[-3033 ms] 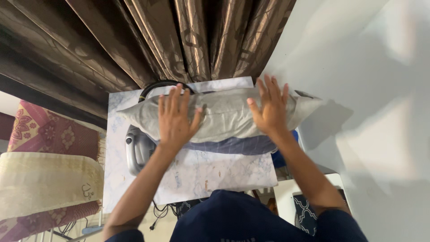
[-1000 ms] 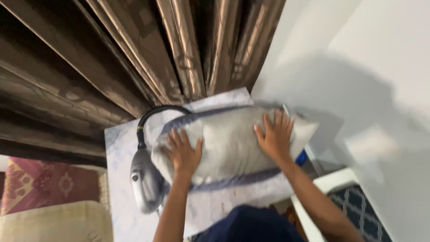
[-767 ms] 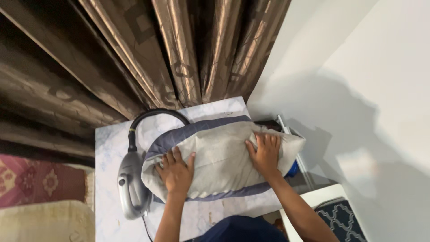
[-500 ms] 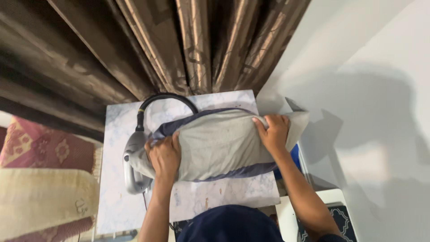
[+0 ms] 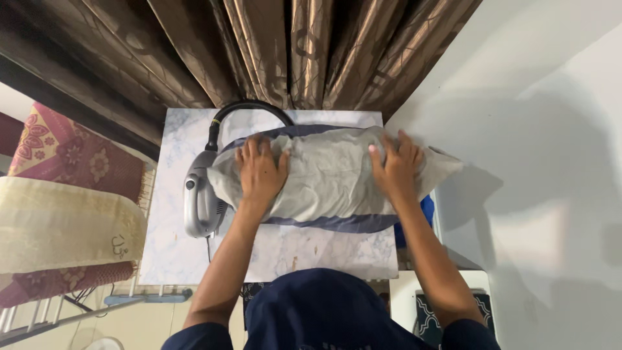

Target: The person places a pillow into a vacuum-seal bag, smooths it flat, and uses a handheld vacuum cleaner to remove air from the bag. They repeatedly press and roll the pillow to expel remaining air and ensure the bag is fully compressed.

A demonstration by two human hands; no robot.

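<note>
Brown curtains (image 5: 278,52) with a sheen hang in folds across the top of the view, and a white wall (image 5: 538,129) fills the right side. Below the curtains stands a marble-patterned worktop (image 5: 181,253), white with faint blue veining and a few brown marks near its front edge.

On the worktop lies a pillow (image 5: 330,178), lengthwise from left to right, its right corner reaching past the worktop's edge toward the wall. Its cover is pale grey and creased, with a dark blue band showing along the far edge and the near edge. The fabric looks soft and puckers under the hands.

A grey vacuum (image 5: 197,201) sits at the pillow's left end, touching it and partly under it; its black hose (image 5: 249,109) arcs behind the pillow.

At the far left hang patterned red and cream textiles (image 5: 58,207).

The left hand (image 5: 261,172) lies on the pillow's left part, fingers spread flat and gripping nothing. The right hand (image 5: 396,168) lies on the right part, fingers likewise spread and pressed to the cover.
</note>
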